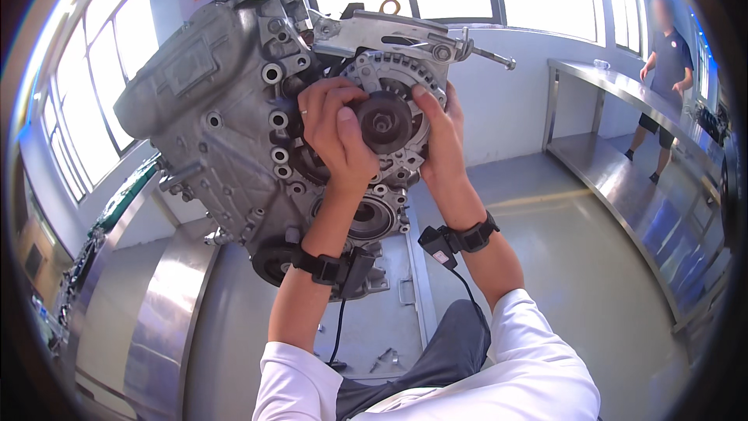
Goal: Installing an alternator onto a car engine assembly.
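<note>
A large grey metal engine (226, 160) stands upright in front of me. Against its right side sits a round alternator (393, 70) with a slotted housing and a dark pulley (384, 123) facing me. My left hand (339, 129) is closed on the alternator's left side, fingers curled beside the pulley. Around its right side wraps my right hand (442, 136), the thumb near the pulley's upper right; its other fingers are mostly hidden behind the housing. Just above the alternator runs a slotted metal bracket (382, 33), with a long bolt (492, 58) sticking out to the right.
A steel workbench (615, 86) stretches along the right, with a person (666, 70) standing behind it. Another steel bench (167, 304) lies at left. Small metal parts (384, 360) rest on the pale surface below the engine. Each wrist wears a strapped device with a cable.
</note>
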`<state>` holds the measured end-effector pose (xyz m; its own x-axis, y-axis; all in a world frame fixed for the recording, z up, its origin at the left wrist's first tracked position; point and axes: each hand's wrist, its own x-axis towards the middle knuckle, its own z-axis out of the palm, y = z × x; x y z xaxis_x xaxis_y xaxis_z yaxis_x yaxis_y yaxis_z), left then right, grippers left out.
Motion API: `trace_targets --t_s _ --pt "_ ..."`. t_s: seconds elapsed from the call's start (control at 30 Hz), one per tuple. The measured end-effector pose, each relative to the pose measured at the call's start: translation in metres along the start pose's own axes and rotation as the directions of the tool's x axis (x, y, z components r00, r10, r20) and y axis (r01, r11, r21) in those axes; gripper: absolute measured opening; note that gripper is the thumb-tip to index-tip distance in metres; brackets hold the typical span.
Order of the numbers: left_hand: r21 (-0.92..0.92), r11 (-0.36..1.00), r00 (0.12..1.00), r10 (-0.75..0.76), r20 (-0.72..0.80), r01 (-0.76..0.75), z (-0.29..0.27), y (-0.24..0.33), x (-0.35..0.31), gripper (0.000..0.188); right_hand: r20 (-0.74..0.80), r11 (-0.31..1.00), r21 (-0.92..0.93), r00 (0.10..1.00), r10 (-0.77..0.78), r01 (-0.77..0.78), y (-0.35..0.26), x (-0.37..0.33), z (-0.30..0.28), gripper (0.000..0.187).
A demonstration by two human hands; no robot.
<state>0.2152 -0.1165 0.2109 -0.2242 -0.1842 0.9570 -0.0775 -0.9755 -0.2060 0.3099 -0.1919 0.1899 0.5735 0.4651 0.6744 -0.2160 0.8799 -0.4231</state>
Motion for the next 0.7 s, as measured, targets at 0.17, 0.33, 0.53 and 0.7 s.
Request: trace_targets --t_s 0.17,0.33,0.53,0.7 --pt "0.012 1.000 0.998 -0.009 0.065 0.008 -0.009 -0.004 0.002 0.038 -0.007 1.000 0.011 1.000 -0.005 0.005 0.009 0.003 -0.004 0.071" --pt "-0.249 0.932 0.964 -0.241 0.111 0.262 -0.033 0.007 -0.008 0.020 0.023 0.996 0.073 0.999 -0.043 0.041 0.008 0.007 -0.003 0.072" --pt "-0.230 0.840 0.863 -0.435 0.259 0.492 -0.070 0.031 -0.058 0.037 0.032 0.997 0.060 0.998 -0.045 0.043 0.014 0.012 -0.008 0.069" --pt "-0.147 0.738 0.730 -0.581 0.360 0.659 -0.066 0.032 -0.056 0.032 0.055 0.997 0.071 0.998 -0.042 0.038 0.017 0.014 -0.010 0.064"
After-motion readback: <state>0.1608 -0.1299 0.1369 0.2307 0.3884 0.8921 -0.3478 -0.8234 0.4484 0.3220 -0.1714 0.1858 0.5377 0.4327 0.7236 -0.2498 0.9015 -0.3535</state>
